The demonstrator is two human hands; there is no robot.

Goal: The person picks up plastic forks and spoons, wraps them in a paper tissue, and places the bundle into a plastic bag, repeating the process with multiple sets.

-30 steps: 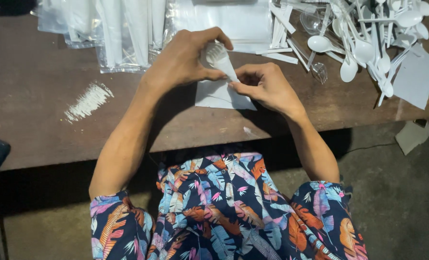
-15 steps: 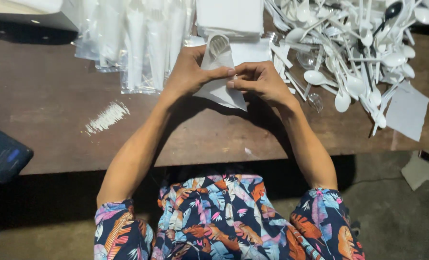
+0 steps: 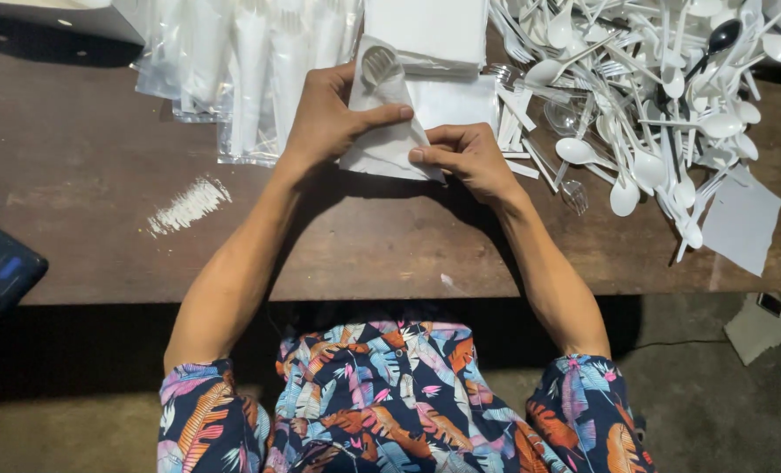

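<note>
Over a dark brown, worn wooden table (image 3: 102, 175), the left hand (image 3: 329, 118) grasps a soft white paper napkin (image 3: 382, 144), thumb laid flat across its front and fingers curled behind. The napkin is folded into a loose wrap, and the ribbed head of a clear plastic fork (image 3: 379, 66) pokes out of its top end. The right hand (image 3: 465, 158) pinches the napkin's lower right corner between thumb and forefinger, its other fingers tucked under. The wrapped bundle sits tilted just above the tabletop, between the two hands and in front of a flat square stack of white napkins (image 3: 425, 31).

To the right lies a tangled heap of glossy white plastic spoons and forks (image 3: 653, 105), with one black spoon (image 3: 721, 37) among them. A loose square of white paper (image 3: 741, 219) rests at the heap's near edge. To the left of the hands, crinkled clear plastic sleeves holding wrapped cutlery (image 3: 250, 70) lie in a row. A chalky white smear (image 3: 187, 206) marks the wood, and a dark flat phone (image 3: 1, 271) sits at the far left edge.
</note>
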